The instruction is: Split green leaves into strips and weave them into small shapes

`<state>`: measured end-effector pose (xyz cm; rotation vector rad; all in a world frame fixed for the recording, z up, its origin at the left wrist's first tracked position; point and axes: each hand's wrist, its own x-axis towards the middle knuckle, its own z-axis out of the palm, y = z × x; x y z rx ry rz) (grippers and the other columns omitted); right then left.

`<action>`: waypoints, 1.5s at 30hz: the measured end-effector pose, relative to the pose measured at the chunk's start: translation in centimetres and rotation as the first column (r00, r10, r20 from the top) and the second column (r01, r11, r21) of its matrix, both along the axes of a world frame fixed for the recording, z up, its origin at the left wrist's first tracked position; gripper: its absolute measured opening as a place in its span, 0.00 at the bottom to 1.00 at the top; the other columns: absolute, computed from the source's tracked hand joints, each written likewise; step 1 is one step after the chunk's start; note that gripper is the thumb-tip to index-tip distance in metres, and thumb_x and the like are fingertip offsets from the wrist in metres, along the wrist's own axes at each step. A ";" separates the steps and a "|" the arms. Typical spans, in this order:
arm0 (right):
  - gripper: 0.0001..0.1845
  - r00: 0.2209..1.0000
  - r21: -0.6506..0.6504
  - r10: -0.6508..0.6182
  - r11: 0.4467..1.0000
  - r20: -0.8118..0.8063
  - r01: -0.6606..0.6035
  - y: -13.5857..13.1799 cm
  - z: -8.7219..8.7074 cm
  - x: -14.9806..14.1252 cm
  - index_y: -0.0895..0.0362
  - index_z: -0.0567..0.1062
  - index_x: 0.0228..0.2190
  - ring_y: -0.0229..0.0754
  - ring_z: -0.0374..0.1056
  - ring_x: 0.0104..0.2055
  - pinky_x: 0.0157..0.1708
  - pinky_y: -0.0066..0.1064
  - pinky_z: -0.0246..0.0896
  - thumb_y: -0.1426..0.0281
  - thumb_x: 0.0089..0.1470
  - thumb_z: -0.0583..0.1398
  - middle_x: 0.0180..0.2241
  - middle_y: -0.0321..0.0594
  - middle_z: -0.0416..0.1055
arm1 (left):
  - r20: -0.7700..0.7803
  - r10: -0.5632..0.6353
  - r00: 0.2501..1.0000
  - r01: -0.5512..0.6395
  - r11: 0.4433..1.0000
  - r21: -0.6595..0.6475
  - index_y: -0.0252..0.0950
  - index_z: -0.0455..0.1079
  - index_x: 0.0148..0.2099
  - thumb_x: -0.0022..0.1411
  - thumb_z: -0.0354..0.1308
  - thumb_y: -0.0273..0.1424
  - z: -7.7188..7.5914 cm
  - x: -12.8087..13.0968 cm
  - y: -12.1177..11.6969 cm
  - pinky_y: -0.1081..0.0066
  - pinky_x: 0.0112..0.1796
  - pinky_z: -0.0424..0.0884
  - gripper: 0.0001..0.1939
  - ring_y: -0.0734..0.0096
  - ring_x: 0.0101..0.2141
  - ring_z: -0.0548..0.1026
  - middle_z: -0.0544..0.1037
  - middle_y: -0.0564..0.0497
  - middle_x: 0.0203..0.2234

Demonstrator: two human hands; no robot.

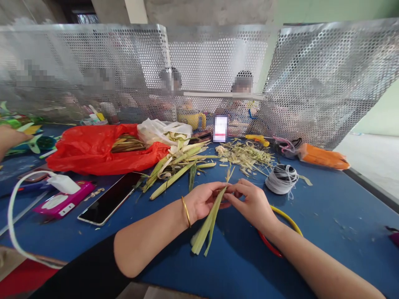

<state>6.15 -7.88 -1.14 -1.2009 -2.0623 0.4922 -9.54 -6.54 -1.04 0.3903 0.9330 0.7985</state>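
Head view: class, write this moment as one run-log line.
left hand: holding husk | right hand: at husk's narrow end | string ball: right of right hand | husk pile, scraps: beyond hands

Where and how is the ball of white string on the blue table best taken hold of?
I would grip the ball of white string around its rounded sides, coming from above: it looks squat and nothing covers its top. The right hand is nearer; it should probably avoid the loose strands at the lower right.
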 end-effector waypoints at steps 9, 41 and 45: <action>0.10 0.981 -0.207 -0.030 0.978 -0.191 -0.010 0.7 -1.1 -0.5 0.56 0.68 0.18 0.37 0.57 0.25 0.27 0.29 0.51 0.69 0.49 0.58 0.20 0.32 0.59 | -0.036 0.043 0.998 -0.042 0.998 0.045 0.29 0.74 0.30 0.56 0.60 0.24 -0.8 0.5 0.1 0.71 0.29 0.75 0.04 0.75 0.22 0.74 0.76 0.50 0.21; 0.13 0.877 -0.463 -0.142 0.881 -0.460 -0.100 0.8 -0.7 -0.6 0.57 0.69 0.17 0.35 0.58 0.23 0.26 0.28 0.54 0.62 0.44 0.61 0.18 0.31 0.63 | -0.141 0.156 0.978 -0.135 0.980 0.149 0.32 0.78 0.34 0.52 0.64 0.29 -0.7 1.3 -0.9 0.78 0.27 0.68 0.06 0.80 0.22 0.71 0.77 0.52 0.26; 0.13 0.888 -0.443 -0.184 0.896 -0.422 -0.025 1.0 -0.9 -0.4 0.57 0.73 0.21 0.36 0.57 0.23 0.25 0.28 0.53 0.60 0.45 0.61 0.18 0.32 0.63 | -0.162 0.179 0.971 -0.151 0.974 0.167 0.33 0.78 0.32 0.50 0.66 0.30 -0.6 1.4 -1.0 0.78 0.22 0.63 0.06 0.81 0.17 0.67 0.73 0.55 0.18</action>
